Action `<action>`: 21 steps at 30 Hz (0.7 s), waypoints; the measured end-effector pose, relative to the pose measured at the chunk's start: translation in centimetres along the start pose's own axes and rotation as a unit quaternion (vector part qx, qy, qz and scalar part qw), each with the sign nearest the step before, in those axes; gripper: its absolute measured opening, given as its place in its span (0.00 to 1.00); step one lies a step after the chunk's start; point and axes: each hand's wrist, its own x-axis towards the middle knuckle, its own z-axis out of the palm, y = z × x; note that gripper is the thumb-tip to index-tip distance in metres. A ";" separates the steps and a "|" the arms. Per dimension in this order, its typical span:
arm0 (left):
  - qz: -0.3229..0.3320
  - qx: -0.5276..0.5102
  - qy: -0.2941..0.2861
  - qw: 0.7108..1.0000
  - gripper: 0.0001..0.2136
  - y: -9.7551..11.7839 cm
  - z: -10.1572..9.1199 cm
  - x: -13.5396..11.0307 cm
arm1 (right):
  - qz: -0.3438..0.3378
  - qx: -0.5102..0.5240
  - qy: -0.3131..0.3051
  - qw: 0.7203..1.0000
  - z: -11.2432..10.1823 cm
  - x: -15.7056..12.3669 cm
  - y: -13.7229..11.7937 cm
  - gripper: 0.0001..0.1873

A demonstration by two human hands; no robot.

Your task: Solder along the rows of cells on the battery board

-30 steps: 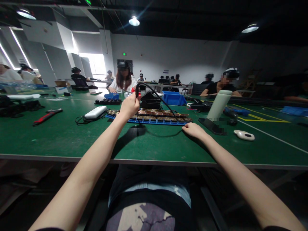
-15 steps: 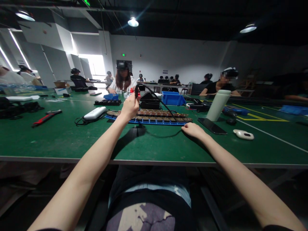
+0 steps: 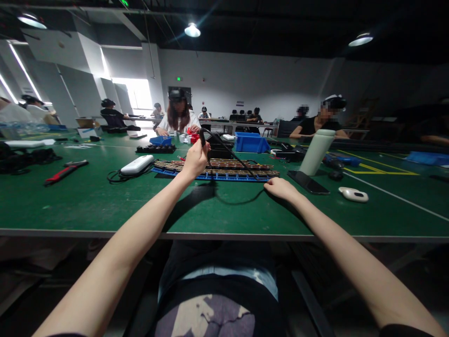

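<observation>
A blue-edged rack (image 3: 224,176), lined with long brown and gold rods, lies across the green table in front of me. Above its middle, my left hand (image 3: 197,158) is closed around a black cable (image 3: 229,150). The cable arches from that fist down toward the rack's right end, and its shadow falls on the table. My right hand (image 3: 280,188) rests at the rack's near right corner, fingers curled against the blue edge; its fingertips are partly hidden.
To the left lie a white power bank (image 3: 137,164) with a cord and a red-handled tool (image 3: 65,172). A pale green bottle (image 3: 317,152), a black phone (image 3: 308,182) and a cream device (image 3: 353,194) are on the right. Behind the rack stands a blue bin (image 3: 251,142); co-workers sit beyond.
My left hand has moved slightly right and lower with the cable, and the cable's arch has become lower. My right hand has stayed at the rack's corner.
</observation>
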 end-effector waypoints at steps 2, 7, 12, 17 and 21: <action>-0.010 -0.003 -0.002 1.000 0.13 0.0 0.1 0.0 | 0.001 0.001 0.001 1.000 0.0 0.0 0.0 0.21; -0.014 0.019 -0.014 1.000 0.12 0.0 0.2 0.0 | 0.002 -0.003 0.001 1.000 0.0 0.0 0.0 0.20; -0.007 0.049 -0.031 0.998 0.12 0.0 0.0 0.0 | 0.006 -0.003 -0.001 1.000 -0.1 -0.1 0.0 0.20; 0.009 0.059 -0.030 0.998 0.12 0.0 0.0 0.1 | 0.002 -0.002 0.002 1.000 0.0 0.0 0.1 0.20; 0.015 0.050 -0.028 0.998 0.12 -0.1 -0.1 0.1 | 0.001 0.004 0.002 1.000 0.0 0.1 0.1 0.20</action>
